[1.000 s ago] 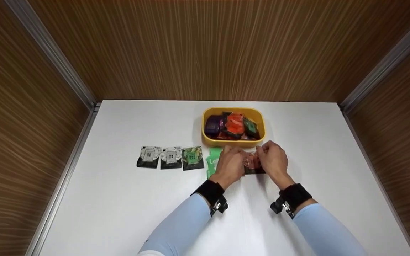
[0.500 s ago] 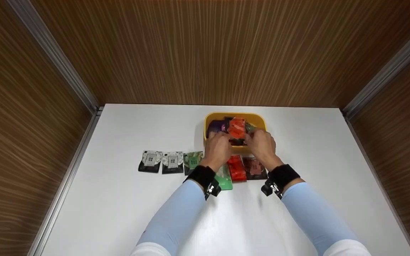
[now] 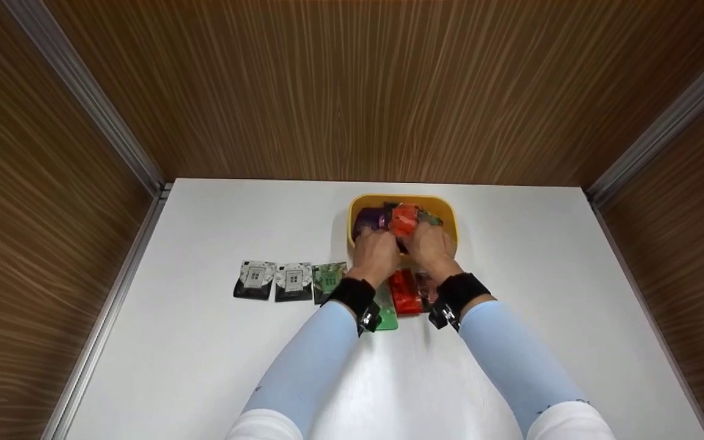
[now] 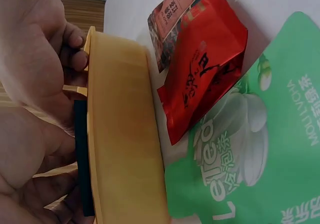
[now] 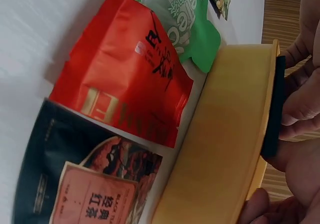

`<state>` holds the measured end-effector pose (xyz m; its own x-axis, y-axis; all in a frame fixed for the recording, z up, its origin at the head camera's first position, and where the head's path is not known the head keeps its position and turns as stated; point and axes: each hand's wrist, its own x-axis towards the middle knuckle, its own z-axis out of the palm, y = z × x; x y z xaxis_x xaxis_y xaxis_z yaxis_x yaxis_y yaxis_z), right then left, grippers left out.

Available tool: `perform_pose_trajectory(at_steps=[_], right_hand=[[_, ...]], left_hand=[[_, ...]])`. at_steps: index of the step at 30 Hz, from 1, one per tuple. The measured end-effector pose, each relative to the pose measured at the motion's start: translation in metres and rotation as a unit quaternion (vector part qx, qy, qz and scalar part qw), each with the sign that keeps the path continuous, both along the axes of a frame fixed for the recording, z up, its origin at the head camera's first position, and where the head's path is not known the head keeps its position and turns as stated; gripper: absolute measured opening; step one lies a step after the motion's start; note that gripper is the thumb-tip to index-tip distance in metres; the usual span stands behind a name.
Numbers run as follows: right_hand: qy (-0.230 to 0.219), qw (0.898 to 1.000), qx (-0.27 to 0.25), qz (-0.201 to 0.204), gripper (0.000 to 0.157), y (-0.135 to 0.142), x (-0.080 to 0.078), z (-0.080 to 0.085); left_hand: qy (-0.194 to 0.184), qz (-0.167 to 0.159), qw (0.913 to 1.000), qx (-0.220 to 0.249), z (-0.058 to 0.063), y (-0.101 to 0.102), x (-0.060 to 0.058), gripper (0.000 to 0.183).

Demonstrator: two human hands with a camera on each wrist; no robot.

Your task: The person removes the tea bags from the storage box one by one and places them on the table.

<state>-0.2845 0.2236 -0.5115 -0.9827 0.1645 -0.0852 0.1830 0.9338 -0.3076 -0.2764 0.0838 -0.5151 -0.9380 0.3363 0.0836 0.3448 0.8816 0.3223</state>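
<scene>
Both hands reach over the near rim of the yellow bin (image 3: 447, 211). In the wrist views a dark flat sachet (image 4: 84, 159) shows edge-on beside the bin's rim. My left hand (image 3: 376, 250) holds it with bent fingers, and my right hand (image 3: 430, 247) pinches its other end; their grip is partly hidden. An orange-red sachet (image 3: 404, 219) and a purple pack (image 3: 369, 219) lie in the bin. In front of it are a shiny red tea packet (image 5: 125, 68), a black tea sachet with a pink label (image 5: 95, 194) and a green LeTea packet (image 4: 250, 149).
Farther left on the white table (image 3: 181, 366), two black-and-white sachets (image 3: 254, 280) and a green-and-black sachet (image 3: 329, 279) continue the row. Wood-grain panels (image 3: 340, 91) stand behind and at both sides.
Both hands have left the black tea sachet on the table and moved away from me into the bin. The right hand has then shifted left, closer to the left hand.
</scene>
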Motion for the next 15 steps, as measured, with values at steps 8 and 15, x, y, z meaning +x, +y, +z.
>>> perform_pose_trajectory(at_steps=[8,15], right_hand=[[0.032,0.992,-0.119,-0.009,0.033,0.0031,0.0018,-0.0045],[0.057,0.983,-0.175,-0.012,0.022,0.0096,0.0050,0.0015]], left_hand=[[-0.004,-0.004,0.9999,0.012,-0.0016,-0.0011,0.0010,0.021],[0.013,0.025,0.9991,0.032,-0.0025,-0.0031,0.0021,0.023]])
